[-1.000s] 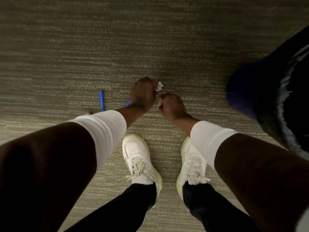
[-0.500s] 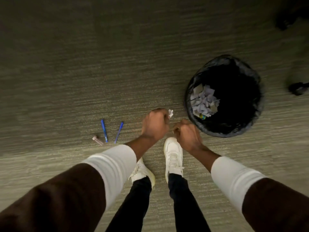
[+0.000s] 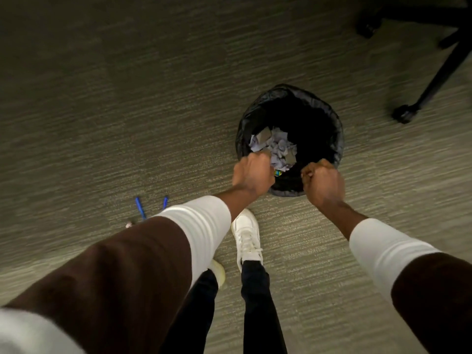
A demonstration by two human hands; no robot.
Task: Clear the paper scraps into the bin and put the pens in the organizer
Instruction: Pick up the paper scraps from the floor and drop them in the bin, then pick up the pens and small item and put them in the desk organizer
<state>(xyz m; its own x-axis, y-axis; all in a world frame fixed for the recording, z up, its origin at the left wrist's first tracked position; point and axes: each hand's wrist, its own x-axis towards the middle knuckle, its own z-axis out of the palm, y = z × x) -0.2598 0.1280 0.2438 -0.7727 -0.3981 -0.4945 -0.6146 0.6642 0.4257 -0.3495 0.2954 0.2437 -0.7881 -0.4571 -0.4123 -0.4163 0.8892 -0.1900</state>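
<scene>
Head view: left hand (image 3: 251, 173) and right hand (image 3: 322, 185), both fisted, contents unclear, over bin (image 3: 337, 139) rim

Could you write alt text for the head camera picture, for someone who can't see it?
Two closed fists, the left hand and right hand, hang over the near rim of a black-lined bin holding paper scraps. Two blue pens lie on the carpet to the left.
</scene>
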